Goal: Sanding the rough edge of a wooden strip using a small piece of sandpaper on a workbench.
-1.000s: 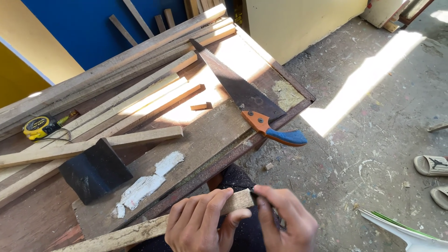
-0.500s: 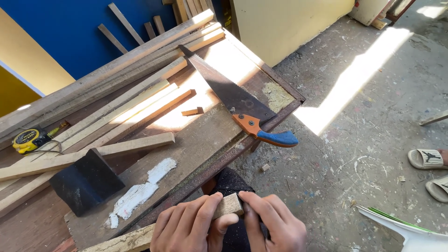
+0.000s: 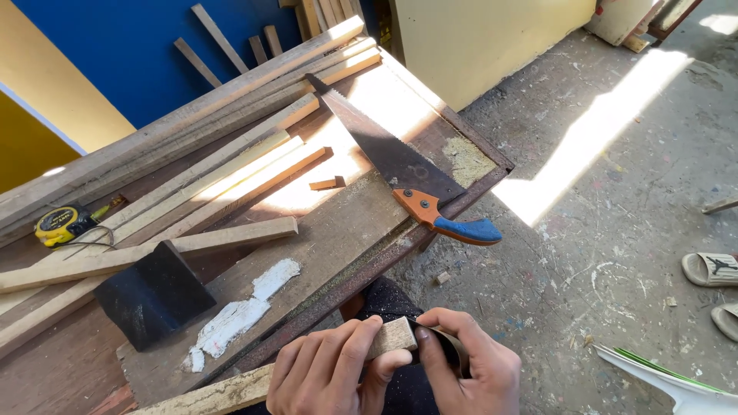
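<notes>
Left hand point(image 3: 327, 373) grips the stick point(image 3: 307, 363) lengthwise, its end pointing right; right hand point(image 3: 469, 369) pinches something dark against that end.

A dark steel handsaw blade point(image 3: 384, 150) was joined to an orange-and-blue plastic handle point(image 3: 450, 219), a round yellow-and-black tape measure point(image 3: 63, 224) was seen, and white paint was smeared on the brown wooden workbench point(image 3: 338, 238).

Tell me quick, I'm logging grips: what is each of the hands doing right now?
Left hand: closed around the end of the wooden strip.
Right hand: closed, pinching a small dark tool against the strip's end; what the tool is cannot be told.
</notes>
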